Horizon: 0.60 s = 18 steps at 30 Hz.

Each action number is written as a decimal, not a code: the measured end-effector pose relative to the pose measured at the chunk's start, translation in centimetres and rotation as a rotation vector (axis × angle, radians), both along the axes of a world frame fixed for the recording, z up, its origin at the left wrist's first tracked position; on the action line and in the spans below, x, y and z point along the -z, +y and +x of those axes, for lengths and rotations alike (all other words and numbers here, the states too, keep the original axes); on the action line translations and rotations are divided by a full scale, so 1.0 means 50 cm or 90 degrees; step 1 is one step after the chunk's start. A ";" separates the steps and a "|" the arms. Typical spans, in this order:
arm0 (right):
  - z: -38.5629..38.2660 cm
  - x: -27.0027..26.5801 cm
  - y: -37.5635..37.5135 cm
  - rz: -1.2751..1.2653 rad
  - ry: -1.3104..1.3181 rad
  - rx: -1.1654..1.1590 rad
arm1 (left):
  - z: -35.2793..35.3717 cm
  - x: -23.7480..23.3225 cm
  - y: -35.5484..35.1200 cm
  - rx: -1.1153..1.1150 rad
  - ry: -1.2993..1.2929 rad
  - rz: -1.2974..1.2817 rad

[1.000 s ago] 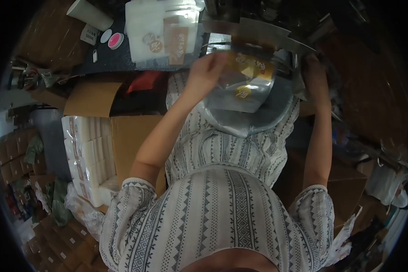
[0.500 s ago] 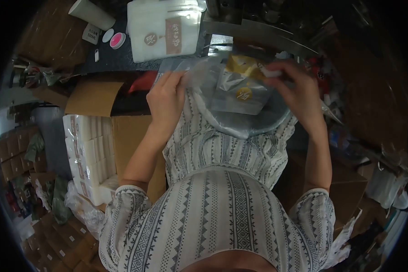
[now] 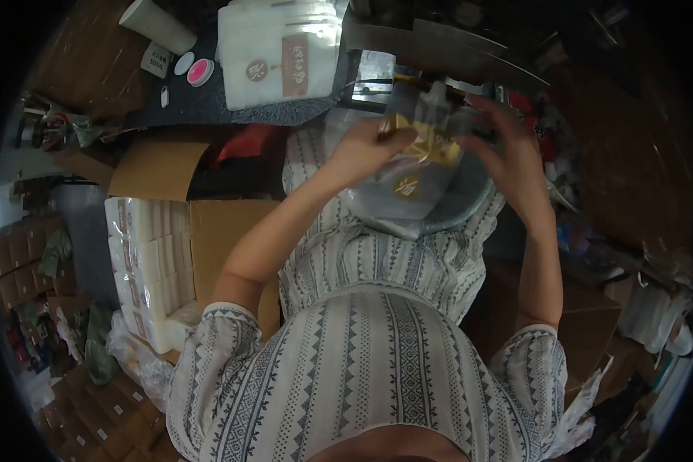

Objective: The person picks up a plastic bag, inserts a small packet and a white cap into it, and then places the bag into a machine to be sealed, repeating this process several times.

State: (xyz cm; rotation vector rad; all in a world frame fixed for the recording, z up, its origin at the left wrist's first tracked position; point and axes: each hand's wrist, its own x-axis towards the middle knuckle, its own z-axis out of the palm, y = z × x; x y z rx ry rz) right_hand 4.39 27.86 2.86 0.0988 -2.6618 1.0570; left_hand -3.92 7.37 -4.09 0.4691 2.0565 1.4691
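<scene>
My left hand (image 3: pixel 369 150) reaches across to the middle, its thumb and fingers closed on the upper edge of a clear plastic pouch with gold print (image 3: pixel 406 185). A whitish, nozzle-like piece (image 3: pixel 437 98), blurred by motion, stands up just above the gold part of the pouch. At the pouch's right edge is my right hand (image 3: pixel 508 150), thumb and fingers apart, close to the gold band. Beneath the pouch, a round grey basin (image 3: pixel 470 204) lined with clear plastic rests on my lap.
A cardboard box (image 3: pixel 231 254) stands left, beside stacked white packs (image 3: pixel 150 262). A white printed pack (image 3: pixel 277 58), a pink-filled jar (image 3: pixel 200 72) and a white cup (image 3: pixel 158 25) are on the dark table (image 3: pixel 192 108). A metal bar (image 3: pixel 477 50) crosses the back.
My left hand has moved right onto the pouch's upper edge. The pouch has tilted and shifted slightly. My right hand's fingers have spread from the small white piece they were at.
</scene>
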 end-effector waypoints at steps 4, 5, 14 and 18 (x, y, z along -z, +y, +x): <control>0.035 0.003 0.071 0.075 -0.108 0.130 | -0.033 0.004 0.040 -0.133 -0.282 0.236; 0.037 0.013 0.103 0.073 -0.144 0.200 | -0.035 -0.005 0.042 -0.147 -0.318 0.254; 0.002 0.116 0.186 0.381 -0.184 0.401 | -0.064 0.089 -0.136 -0.181 0.829 -0.533; 0.015 0.110 0.185 0.270 -0.241 0.343 | -0.049 0.078 -0.176 -0.120 0.745 -0.380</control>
